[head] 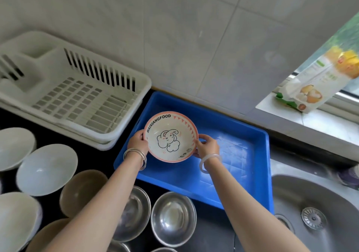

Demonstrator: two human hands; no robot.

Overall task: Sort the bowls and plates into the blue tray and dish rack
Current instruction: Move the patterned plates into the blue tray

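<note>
1. Currently both grips are on one dish. The left grip [138, 143] curls its fingers round the left rim, and the right grip [206, 146] pinches the right rim with the thumb on top. Neither holds anything else.
2. Printed bowl [171, 137] is held between the two grips with its mouth tipped toward the camera, over the left half of the blue tray [237, 160]. Can't tell if its base touches the tray floor yet.
3. Key relation: the tray floor lies straight under the bowl, so the next move is probably a short lowering with no sideways travel. Round bowl, no long axis; both grips equally near.
4. Dish rack [81, 96] sits just left of the tray at the back left corner of the table [213, 232], on the left grip's side.
5. Look: white inside, pink rim, pink triangle band, black "BAIXIANGFOOD" lettering, outline elephant drawing. Likely ceramic, so set it down gently.
6. Further out, white bowls [46, 169] and tan bowls [81, 191] sit toward the left edge and steel bowls [172, 217] along the front edge, not yet sorted. Sink [314, 212] is at the right edge.
</note>
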